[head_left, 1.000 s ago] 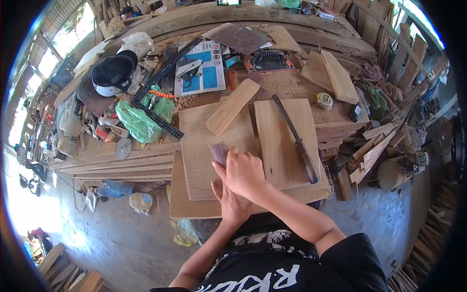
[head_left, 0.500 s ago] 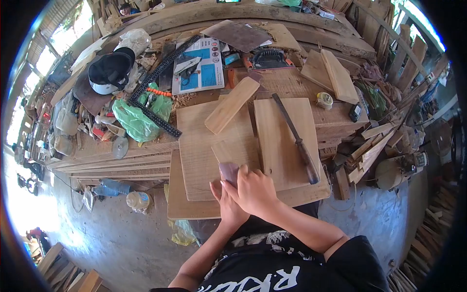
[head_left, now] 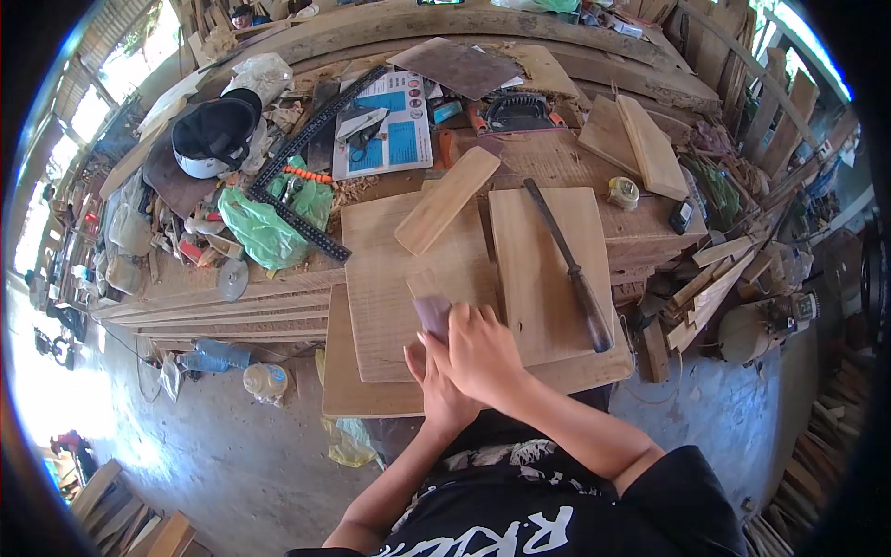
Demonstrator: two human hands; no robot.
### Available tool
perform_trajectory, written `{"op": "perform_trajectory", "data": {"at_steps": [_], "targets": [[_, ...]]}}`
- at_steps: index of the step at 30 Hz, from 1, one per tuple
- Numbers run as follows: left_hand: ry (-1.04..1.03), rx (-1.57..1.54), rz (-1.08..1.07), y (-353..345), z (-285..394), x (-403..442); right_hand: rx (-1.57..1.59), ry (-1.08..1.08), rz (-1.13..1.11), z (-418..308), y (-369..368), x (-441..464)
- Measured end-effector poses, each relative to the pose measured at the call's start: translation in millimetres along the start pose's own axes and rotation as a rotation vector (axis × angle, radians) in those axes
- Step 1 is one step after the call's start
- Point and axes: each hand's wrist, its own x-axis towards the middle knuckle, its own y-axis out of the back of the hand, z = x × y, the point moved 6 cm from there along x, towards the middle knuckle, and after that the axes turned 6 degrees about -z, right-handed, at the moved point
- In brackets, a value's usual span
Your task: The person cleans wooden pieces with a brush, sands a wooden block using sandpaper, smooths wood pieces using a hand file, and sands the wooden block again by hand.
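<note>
My right hand (head_left: 484,355) is closed on a folded piece of purple-brown sandpaper (head_left: 432,317), pressed over a small wooden block (head_left: 421,282). Only the block's far end shows beyond the paper. Beneath and beside it, my left hand (head_left: 444,392) grips the near end of the block, its fingers partly hidden by the right hand. Both hands are above a broad wooden board (head_left: 376,278). A loose wooden piece (head_left: 447,201) lies at that board's far edge. To the right, a file with a dark wooden handle (head_left: 585,302) rests on a second board (head_left: 529,269).
Behind the boards, the workbench (head_left: 548,153) carries a black metal square (head_left: 297,223), a green plastic bag (head_left: 264,237), a cap (head_left: 215,135), a printed sheet (head_left: 385,130) and a tape roll (head_left: 623,192). A person (head_left: 241,17) is far back left.
My right hand and the sandpaper have moved a little forward along the block, away from my body. My left hand stays almost in place.
</note>
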Motion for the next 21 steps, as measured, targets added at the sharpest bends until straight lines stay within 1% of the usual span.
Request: {"op": "perform_trajectory", "data": {"at_steps": [4,7,10,13,16,17,20,21], "targets": [[-0.005,-0.101,-0.035,5,-1,1,-0.056,0.009,-0.070,1,3,-39],[-0.023,-0.097,-0.016,3,-4,0,-0.073,-0.009,-0.091,-1,5,-51],[-0.034,-0.055,-0.021,6,-2,0,-0.093,-0.022,-0.118,-2,5,-49],[0.002,-0.060,-0.079,9,2,2,-0.074,-0.021,-0.045,-2,4,-31],[0.003,-0.090,0.003,9,4,3,-0.074,-0.055,-0.032,-3,0,2],[-0.032,-0.061,0.085,11,6,2,-0.075,-0.061,-0.040,-4,-2,14],[-0.026,-0.203,0.163,15,4,0,-0.072,-0.069,-0.047,-4,-6,32],[-0.030,-0.205,0.165,15,4,0,-0.065,-0.068,-0.039,-4,-6,32]]}}
